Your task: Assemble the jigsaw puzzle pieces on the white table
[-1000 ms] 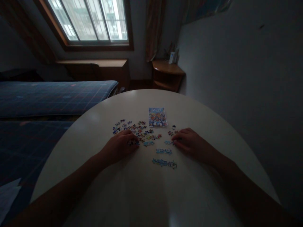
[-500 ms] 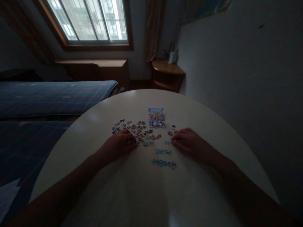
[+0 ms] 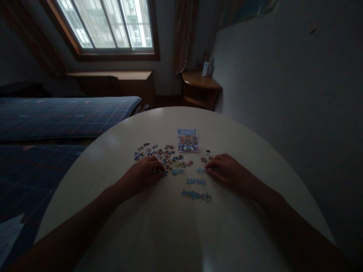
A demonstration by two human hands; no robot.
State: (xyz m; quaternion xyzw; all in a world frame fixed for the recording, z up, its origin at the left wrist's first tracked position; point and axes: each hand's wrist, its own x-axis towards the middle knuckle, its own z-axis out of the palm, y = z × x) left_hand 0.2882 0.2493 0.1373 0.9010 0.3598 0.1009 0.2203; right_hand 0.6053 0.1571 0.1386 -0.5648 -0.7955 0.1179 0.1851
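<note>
My left hand [image 3: 147, 170] rests at the near edge of a pile of loose jigsaw pieces [image 3: 161, 153], its fingers closed on a light blue puzzle piece [image 3: 165, 172]. Just right of it lies a short joined blue strip [image 3: 177, 172]. On the other side my right hand [image 3: 219, 166] has its fingertips pinched at a small blue puzzle piece [image 3: 201, 170], beside a few loose pieces [image 3: 203, 159]. Between the hands and nearer to me are a joined strip with round shapes [image 3: 196, 181] and a longer joined strip [image 3: 196, 195].
A colourful picture sheet [image 3: 188, 140] lies behind the pieces on the round white table [image 3: 181, 117]. To the left stands a bed with a blue plaid mattress [image 3: 65, 117], with white papers [image 3: 11, 234] on it. A wall [image 3: 297, 94] rises at the right.
My left hand has shifted very slightly to the right with the piece at its fingertips. The right hand and the joined strips look unmoved.
</note>
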